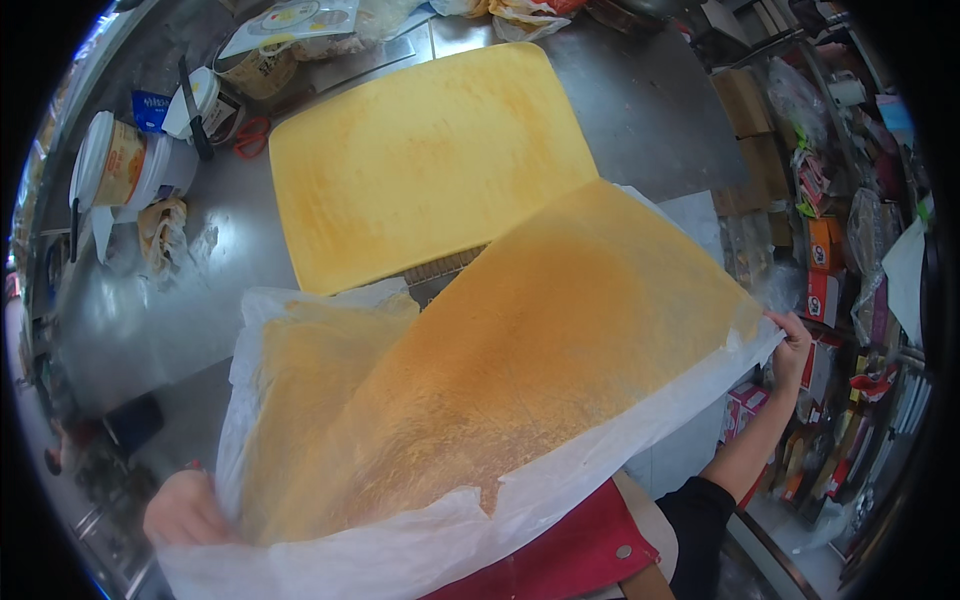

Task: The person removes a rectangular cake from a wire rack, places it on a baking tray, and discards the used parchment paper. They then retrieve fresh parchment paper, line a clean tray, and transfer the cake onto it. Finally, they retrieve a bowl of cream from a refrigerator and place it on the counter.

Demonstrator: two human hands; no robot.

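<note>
A large sheet of baking parchment (pixel 540 322), with brown cake skin stuck over its middle, spans the space in front of my red apron. My left hand (pixel 187 510) grips its lower left edge. At the far right corner my right hand (pixel 791 341) pinches the paper's white margin. Beyond it lies a flat yellow sponge cake slab (pixel 435 157), smooth with faint brown streaks. The paper's upper corner overlaps or touches the slab's right corner; which of these I cannot tell. Under the slab's near edge shows part of a wire cooling rack (pixel 442 266).
On the steel table (pixel 645 112) a long knife (pixel 193 112) rests against a white tub (pixel 202 97), near red-handled scissors (pixel 251 137). Another lidded tub (pixel 112 161) and a crumpled wrapper (pixel 163 229) are at left. Shelves with boxes (pixel 823 296) line the right side.
</note>
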